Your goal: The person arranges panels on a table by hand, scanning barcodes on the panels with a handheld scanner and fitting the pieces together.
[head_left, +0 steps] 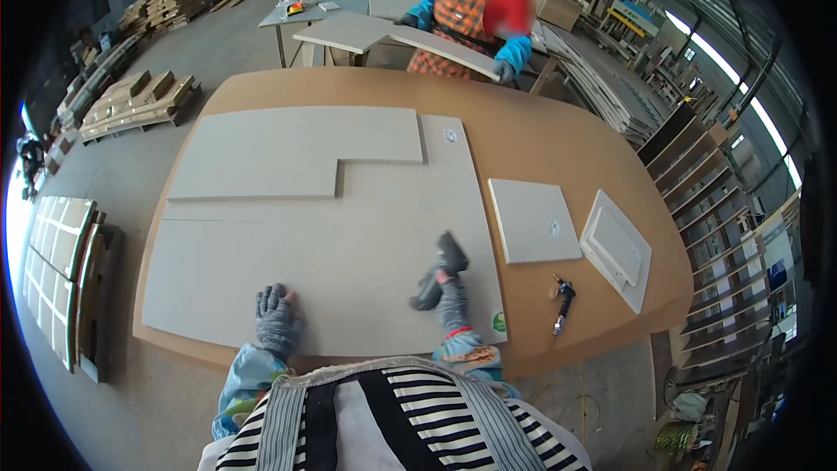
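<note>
My left hand, in a grey knit glove, lies with fingers spread on the near edge of a large pale panel. Over the right part of that panel, my right hand is closed round a dark grey object, slightly blurred, whose exact kind I cannot make out. An L-shaped pale board rests on the far part of the large panel. Near the panel's right front corner is a green round sticker.
Right of the panel on the brown table lie a square board, a board with a raised piece and a black air gun. Across the table a person in an apron holds a board.
</note>
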The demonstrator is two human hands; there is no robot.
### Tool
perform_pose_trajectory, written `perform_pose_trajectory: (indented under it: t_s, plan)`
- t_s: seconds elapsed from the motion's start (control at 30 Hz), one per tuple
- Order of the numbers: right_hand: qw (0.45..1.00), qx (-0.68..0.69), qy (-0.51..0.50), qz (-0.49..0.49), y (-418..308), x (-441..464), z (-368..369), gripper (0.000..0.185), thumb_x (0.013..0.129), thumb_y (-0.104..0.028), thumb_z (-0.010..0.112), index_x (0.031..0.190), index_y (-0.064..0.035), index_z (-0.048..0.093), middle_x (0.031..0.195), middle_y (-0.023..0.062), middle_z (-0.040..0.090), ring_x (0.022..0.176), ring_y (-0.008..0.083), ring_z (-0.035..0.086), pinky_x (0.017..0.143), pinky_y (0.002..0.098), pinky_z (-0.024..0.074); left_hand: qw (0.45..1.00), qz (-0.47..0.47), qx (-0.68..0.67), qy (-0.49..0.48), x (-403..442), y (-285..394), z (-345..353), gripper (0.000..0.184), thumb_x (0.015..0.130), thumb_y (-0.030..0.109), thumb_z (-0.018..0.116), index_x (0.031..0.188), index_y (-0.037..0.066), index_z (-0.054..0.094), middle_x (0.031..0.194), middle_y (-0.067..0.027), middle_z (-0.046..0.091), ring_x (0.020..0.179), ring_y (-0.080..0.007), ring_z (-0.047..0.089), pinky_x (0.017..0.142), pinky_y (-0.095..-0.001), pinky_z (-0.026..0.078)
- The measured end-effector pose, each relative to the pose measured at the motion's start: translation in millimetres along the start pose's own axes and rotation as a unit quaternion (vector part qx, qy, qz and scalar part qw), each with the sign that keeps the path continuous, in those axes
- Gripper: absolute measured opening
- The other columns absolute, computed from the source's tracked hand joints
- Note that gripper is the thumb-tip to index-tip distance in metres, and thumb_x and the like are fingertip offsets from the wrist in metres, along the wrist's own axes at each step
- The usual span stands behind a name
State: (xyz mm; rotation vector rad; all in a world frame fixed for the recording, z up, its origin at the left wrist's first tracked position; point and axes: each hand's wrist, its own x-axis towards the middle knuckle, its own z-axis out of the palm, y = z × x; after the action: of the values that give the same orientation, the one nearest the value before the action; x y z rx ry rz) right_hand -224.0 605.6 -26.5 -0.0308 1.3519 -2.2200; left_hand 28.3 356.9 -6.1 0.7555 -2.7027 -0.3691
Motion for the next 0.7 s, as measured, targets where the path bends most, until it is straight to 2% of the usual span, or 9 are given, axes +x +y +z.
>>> perform_pose_trajectory:
  t_s: [0.17, 0.23, 0.4, 0.47, 0.5, 0.53, 0.6, 0.63, 0.7]
  plan:
    - [0.98, 0.107, 0.142, -0.09, -41, 18, -116, 0.03, 0.084, -0.028, 0.055, 0.103, -0.0056, 0.049, 0.076, 0.0091, 0.056, 0.063, 0.0214, 0.057, 0.059, 0.0348, 0.0494, 0.997, -0.002, -0.008, 0.077, -3, 4, 14, 0.042, 0.067, 0.022, 0.063, 0.106, 0.007, 0.055, 0.119, -0.017, 0.048, 0.115, -0.0359, 0.04, 0.102, -0.0467, 0.025]
    - [0.946, 0.094, 0.298, -0.087, -74, 11, -123, 0.029, 0.085, -0.03, 0.055, 0.101, -0.0071, 0.051, 0.074, 0.0083, 0.055, 0.062, 0.0213, 0.055, 0.058, 0.0353, 0.0485, 0.996, -0.017, 0.004, 0.09, -1, 10, 12, 0.04, 0.069, 0.019, 0.062, 0.107, 0.006, 0.055, 0.119, -0.0173, 0.049, 0.114, -0.0372, 0.04, 0.1, -0.0457, 0.028]
    - [0.948, 0.065, 0.287, -0.12, -59, 26, -209, 0.029, 0.084, -0.031, 0.057, 0.101, -0.0078, 0.053, 0.078, 0.0055, 0.056, 0.065, 0.0203, 0.055, 0.057, 0.036, 0.0481, 0.993, -0.067, 0.041, 0.087, 5, 13, 21, 0.041, 0.069, 0.019, 0.063, 0.107, 0.006, 0.055, 0.121, -0.0148, 0.048, 0.115, -0.0359, 0.04, 0.1, -0.0444, 0.028]
    - [0.946, 0.003, 0.275, -0.17, -65, 12, -198, 0.035, 0.082, -0.031, 0.058, 0.106, -0.0056, 0.052, 0.084, 0.0066, 0.058, 0.07, 0.0218, 0.056, 0.065, 0.0359, 0.0486, 0.992, -0.086, 0.036, 0.08, 6, 15, 20, 0.041, 0.069, 0.02, 0.063, 0.108, 0.007, 0.055, 0.122, -0.0141, 0.048, 0.116, -0.0355, 0.039, 0.101, -0.0442, 0.028]
    - [0.885, -0.235, 0.378, -0.138, -76, 4, -189, 0.048, 0.081, -0.03, 0.059, 0.118, -0.0036, 0.046, 0.105, 0.0146, 0.055, 0.093, 0.0274, 0.055, 0.08, 0.0357, 0.0459, 0.992, -0.091, 0.039, 0.081, 5, 15, 20, 0.041, 0.069, 0.02, 0.063, 0.108, 0.007, 0.055, 0.122, -0.0141, 0.048, 0.116, -0.0355, 0.039, 0.101, -0.0442, 0.028]
    - [0.887, -0.235, 0.373, -0.136, -73, 4, -188, 0.048, 0.081, -0.03, 0.059, 0.118, -0.0036, 0.046, 0.105, 0.0146, 0.055, 0.093, 0.0274, 0.055, 0.08, 0.0357, 0.0459, 0.992, -0.093, 0.038, 0.076, 6, 14, 21, 0.041, 0.07, 0.022, 0.062, 0.107, 0.007, 0.055, 0.121, -0.0143, 0.048, 0.117, -0.0348, 0.039, 0.101, -0.0442, 0.026]
    - [0.684, -0.549, 0.454, -0.157, -66, 4, -188, 0.061, 0.08, -0.03, 0.059, 0.129, -0.0023, 0.034, 0.128, 0.0216, 0.039, 0.117, 0.0308, 0.041, 0.093, 0.0345, 0.0387, 0.992, -0.099, 0.039, 0.073, 7, 13, 23, 0.041, 0.07, 0.025, 0.062, 0.107, 0.007, 0.055, 0.121, -0.0145, 0.048, 0.117, -0.0341, 0.038, 0.102, -0.0442, 0.025]
    - [0.718, -0.538, 0.427, -0.109, -76, -5, -172, 0.068, 0.08, -0.028, 0.06, 0.133, -0.0027, 0.026, 0.136, 0.0222, 0.025, 0.124, 0.0325, 0.03, 0.097, 0.0368, 0.0354, 0.991, -0.097, 0.039, 0.078, 7, 12, 24, 0.042, 0.07, 0.025, 0.062, 0.107, 0.006, 0.055, 0.121, -0.0142, 0.048, 0.117, -0.0341, 0.038, 0.102, -0.0441, 0.025]
    - [0.704, -0.553, 0.427, -0.129, -79, -14, -162, 0.068, 0.079, -0.027, 0.061, 0.133, -0.0025, 0.026, 0.136, 0.0217, 0.026, 0.124, 0.0328, 0.031, 0.098, 0.0368, 0.035, 0.991, -0.1, 0.04, 0.08, 6, 12, 24, 0.042, 0.07, 0.026, 0.062, 0.107, 0.006, 0.055, 0.121, -0.0138, 0.048, 0.116, -0.0341, 0.039, 0.102, -0.0439, 0.025]
